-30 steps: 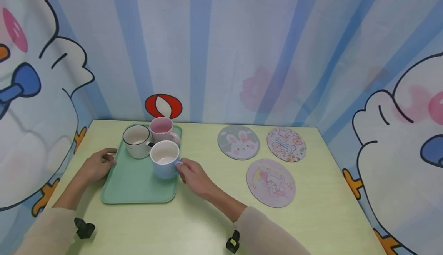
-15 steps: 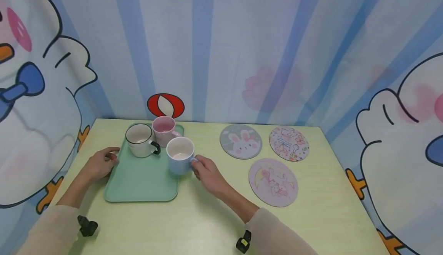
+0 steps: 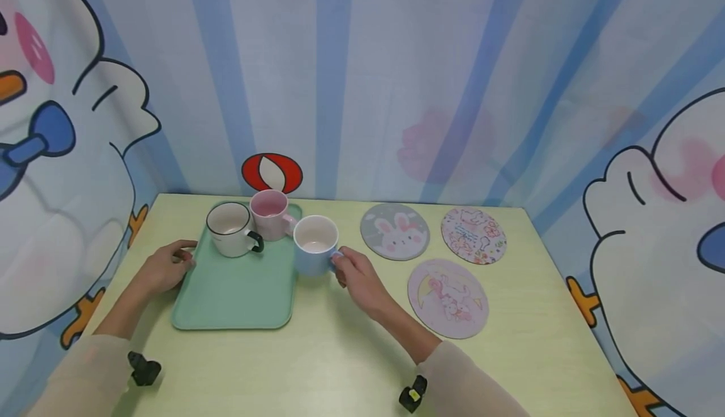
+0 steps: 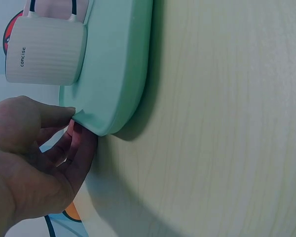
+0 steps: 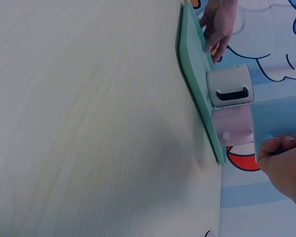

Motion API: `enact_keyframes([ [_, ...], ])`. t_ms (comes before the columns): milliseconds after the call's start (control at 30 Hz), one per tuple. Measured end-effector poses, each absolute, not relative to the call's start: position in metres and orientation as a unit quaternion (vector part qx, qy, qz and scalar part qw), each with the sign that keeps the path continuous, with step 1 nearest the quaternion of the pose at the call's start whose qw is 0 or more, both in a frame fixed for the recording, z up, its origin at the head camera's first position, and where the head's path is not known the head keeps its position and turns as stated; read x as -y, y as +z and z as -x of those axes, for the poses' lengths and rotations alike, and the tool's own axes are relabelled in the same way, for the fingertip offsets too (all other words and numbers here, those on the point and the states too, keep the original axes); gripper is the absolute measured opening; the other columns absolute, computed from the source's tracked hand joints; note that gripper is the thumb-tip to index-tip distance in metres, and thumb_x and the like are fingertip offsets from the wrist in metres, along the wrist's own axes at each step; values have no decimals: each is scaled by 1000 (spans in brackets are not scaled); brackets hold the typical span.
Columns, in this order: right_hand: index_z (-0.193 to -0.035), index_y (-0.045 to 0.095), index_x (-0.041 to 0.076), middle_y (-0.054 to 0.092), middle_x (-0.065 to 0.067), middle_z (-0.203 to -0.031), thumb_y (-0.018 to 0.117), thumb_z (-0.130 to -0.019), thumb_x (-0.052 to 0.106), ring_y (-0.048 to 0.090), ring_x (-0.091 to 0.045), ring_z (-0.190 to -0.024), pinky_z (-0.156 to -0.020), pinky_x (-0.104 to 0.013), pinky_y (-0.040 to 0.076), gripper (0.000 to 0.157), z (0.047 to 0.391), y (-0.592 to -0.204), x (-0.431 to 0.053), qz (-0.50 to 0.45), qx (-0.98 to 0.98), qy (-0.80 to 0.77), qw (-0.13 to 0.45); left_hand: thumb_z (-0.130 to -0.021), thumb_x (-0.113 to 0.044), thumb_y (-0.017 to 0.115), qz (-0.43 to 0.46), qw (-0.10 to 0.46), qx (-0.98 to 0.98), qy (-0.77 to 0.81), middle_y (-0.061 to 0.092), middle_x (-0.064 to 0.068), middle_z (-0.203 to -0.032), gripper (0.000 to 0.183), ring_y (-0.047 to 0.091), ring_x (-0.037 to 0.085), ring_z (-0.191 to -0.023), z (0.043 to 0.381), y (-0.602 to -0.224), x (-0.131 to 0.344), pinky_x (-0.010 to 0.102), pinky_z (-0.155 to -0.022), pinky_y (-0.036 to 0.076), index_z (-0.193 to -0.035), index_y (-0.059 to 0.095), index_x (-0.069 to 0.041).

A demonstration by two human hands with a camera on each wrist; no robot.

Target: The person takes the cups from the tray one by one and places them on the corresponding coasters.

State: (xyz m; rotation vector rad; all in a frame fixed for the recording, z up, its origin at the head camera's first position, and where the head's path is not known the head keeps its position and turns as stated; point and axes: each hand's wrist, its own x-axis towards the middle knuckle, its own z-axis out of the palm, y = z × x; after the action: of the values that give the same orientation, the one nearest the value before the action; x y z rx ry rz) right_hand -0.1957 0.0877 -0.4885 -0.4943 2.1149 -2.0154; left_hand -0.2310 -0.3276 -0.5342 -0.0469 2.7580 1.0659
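My right hand (image 3: 362, 278) grips the handle of a light blue mug (image 3: 315, 250), which is upright and held in the air just past the right edge of a green tray (image 3: 235, 307). On the left side, my left hand (image 3: 165, 267) pinches the tray's rim, thumb on top and fingers below in the left wrist view. A white mug (image 3: 229, 231) with a black rim and black handle stands on the tray. Behind it to the right stands a pink mug (image 3: 269, 217), its handle close to the blue mug in the head view.
Three round coasters lie on the right of the pale wooden table (image 3: 351, 366): a grey rabbit coaster (image 3: 394, 231), a floral patterned coaster (image 3: 473, 236) and a pink coaster (image 3: 447, 299). A striped cartoon curtain (image 3: 374, 77) hangs behind the table.
My right hand has carried the blue mug rightward and slightly back, from over the tray to beyond its right edge. My left hand has stayed at the tray's left rim.
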Motion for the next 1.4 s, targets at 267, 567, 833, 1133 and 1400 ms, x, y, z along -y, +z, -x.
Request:
enact_keyframes([
  [267,-80,38,0,33,-5,-72,42,-111,16,37,-24,-72,-70,-32,34,35,199,-486,-100,158,-696,-695,84,-107,-11,53,13,90,-931,353,58,31,-125,50,59,46,-111,232,-535,327,48,-82,50,-152,42,10],
  [567,-78,35,0,31,-5,-71,43,-111,16,35,-24,-71,-69,-33,34,37,207,-486,-114,143,-702,-694,69,-107,-11,53,16,95,-929,357,57,31,-126,51,58,45,-111,232,-535,328,47,-82,49,-152,41,10],
  [833,-78,35,-3,33,-8,-72,43,-112,19,36,-24,-71,-68,-34,36,42,213,-484,-127,139,-704,-695,52,-107,-11,53,14,94,-929,357,57,31,-126,51,59,44,-109,231,-535,328,45,-80,50,-152,42,10],
  [1133,-79,37,-4,34,-9,-72,44,-112,15,38,-25,-72,-69,-33,37,39,217,-483,-137,120,-700,-703,36,-107,-11,53,12,90,-930,356,58,31,-125,51,59,41,-105,231,-535,329,43,-79,50,-152,42,11],
  [1400,-78,37,1,35,-9,-74,43,-112,15,39,-25,-73,-69,-34,37,37,223,-488,-149,97,-692,-715,29,-107,-11,53,16,90,-931,354,58,31,-125,51,58,42,-106,231,-535,328,44,-79,50,-152,42,10],
])
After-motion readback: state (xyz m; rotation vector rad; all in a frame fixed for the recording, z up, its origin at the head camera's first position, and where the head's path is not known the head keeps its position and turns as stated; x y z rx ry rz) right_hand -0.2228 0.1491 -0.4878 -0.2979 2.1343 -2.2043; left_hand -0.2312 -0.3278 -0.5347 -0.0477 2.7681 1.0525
